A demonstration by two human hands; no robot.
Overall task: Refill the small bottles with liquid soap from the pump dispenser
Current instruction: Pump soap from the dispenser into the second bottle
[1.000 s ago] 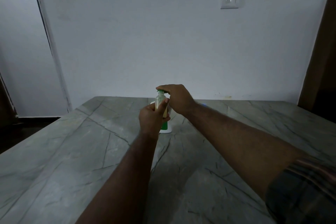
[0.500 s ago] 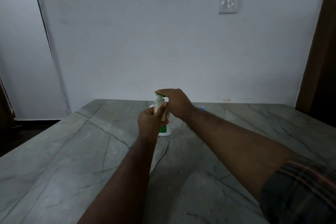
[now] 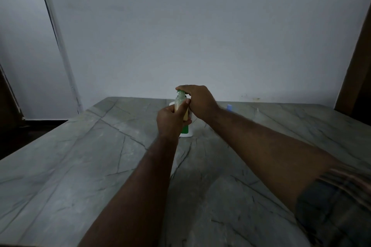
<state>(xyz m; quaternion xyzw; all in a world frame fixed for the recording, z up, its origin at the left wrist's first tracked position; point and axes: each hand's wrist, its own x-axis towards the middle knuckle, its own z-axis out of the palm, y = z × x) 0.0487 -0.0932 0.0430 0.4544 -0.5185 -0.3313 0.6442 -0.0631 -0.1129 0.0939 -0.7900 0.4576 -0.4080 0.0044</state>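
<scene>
1. The left hand (image 3: 170,120) is curled round the small bottle (image 3: 179,100), thumb up along its side. It holds the bottle upright in the air, off the grey stone table (image 3: 80,166), just in front of the dispenser.
2. The small bottle's mouth sits right under the green spout, at twelve o'clock from the left hand. Its lower part looks pale yellow and the top looks clearer. I would judge it partly filled, not full, though the dim light makes the level hard to read.
3. The pump dispenser (image 3: 187,129) is white with a green label. It stands on the table toward the far edge, mostly hidden behind the hand and bottle.
4. The right hand (image 3: 200,100) comes in from four o'clock and lies over the pump head. Its fingers are laid fairly flat across the top, pressing rather than clutching.
5. At two o'clock from the dispenser, well apart, a small blue thing (image 3: 229,107) sits near the wall. It could be a cap or another bottle – too small to tell.
6. This looks like mid-fill on one bottle. More pumping, closing it, and any other bottles – none plainly in sight – would be left to do.
</scene>
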